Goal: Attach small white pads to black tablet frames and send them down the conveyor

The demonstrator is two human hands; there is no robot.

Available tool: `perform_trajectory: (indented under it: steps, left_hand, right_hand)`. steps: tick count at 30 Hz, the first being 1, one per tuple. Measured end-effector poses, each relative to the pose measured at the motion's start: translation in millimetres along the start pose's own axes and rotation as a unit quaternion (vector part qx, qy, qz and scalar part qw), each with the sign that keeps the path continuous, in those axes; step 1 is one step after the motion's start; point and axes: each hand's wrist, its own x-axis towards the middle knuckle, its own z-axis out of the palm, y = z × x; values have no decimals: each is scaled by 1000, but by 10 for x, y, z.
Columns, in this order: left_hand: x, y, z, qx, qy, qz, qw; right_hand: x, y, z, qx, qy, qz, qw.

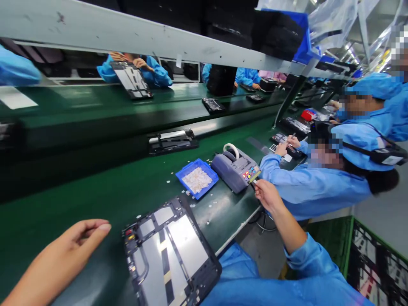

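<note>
— Checking hands: status?
— My left hand [68, 250] rests loosely curled and empty on the belt [105, 199], beside the panel [170, 250]. My right hand [266, 193] pinches a strip [254, 179] at the dispenser [236, 169].

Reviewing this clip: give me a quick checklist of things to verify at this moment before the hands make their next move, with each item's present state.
1. Right hand has a strip pinched at the tape dispenser outlet: ok, a short strip shows at the fingertips.
2. Strip fully free of the dispenser: cannot tell, its end sits right at the outlet.
3. Left hand holds nothing: ok, it rests on the green belt, fingers loosely curled, apart from the tablet frame.
4. Tablet frame lies flat in front of the person, inner side up: ok.
5. Blue tray of small white parts upright: ok, though loose bits lie scattered around it.
6. Co-worker's sleeve apart from the dispenser: not ok, it is very close.
</note>
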Motion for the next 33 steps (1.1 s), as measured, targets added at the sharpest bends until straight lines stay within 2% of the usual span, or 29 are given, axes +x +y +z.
perform_trajectory:
  steps: [2,3,4,6,8,11,13,15,18,22,25,27,29,31,33]
  left_hand:
    - [-228,239,-6,-23,61,-27,998]
    - [-357,389,36,-50,58,-36,996]
    - [-482,543,111,-86,46,-39,994]
    - [-689,816,338,-197,-14,-30,980]
    - [-812,979,594,-329,-69,-40,941]
    - [-881,1005,824,-496,-68,-64,863]
    - [-899,939,836,-565,-27,-81,821]
    - [-909,853,784,-592,10,-96,800]
    - [-903,724,712,-586,20,-108,802]
    - [-866,573,650,-545,45,-91,832]
    - [-838,454,516,-486,80,-86,866]
    - [-820,374,392,-428,74,-92,896]
    - [-796,312,282,-373,44,-97,922]
    - [-760,279,211,-337,10,-100,936]
    - [-717,274,180,-305,-20,-99,947]
  right_hand:
    - [-209,17,184,11,-24,-7,1000]
    - [-326,36,324,12,-50,-7,999]
    - [-445,61,495,9,-87,-5,996]
    - [-670,113,906,-8,-171,-1,985]
    - [-858,148,1350,-28,-249,-3,968]
    - [-1053,165,1920,-35,-333,-11,942]
    - [-1129,178,2176,-33,-370,-12,928]
    - [-1173,215,2334,-40,-395,-12,918]
    - [-1198,313,2448,-62,-419,-19,906]
    - [-1116,393,2462,-103,-437,-52,892]
    - [-921,343,2405,-196,-411,-165,875]
    - [-755,295,2380,-281,-405,-287,821]
    - [-606,277,2392,-356,-426,-393,733]
    - [-505,299,2444,-411,-451,-457,647]
    - [-451,341,2513,-450,-461,-497,581]
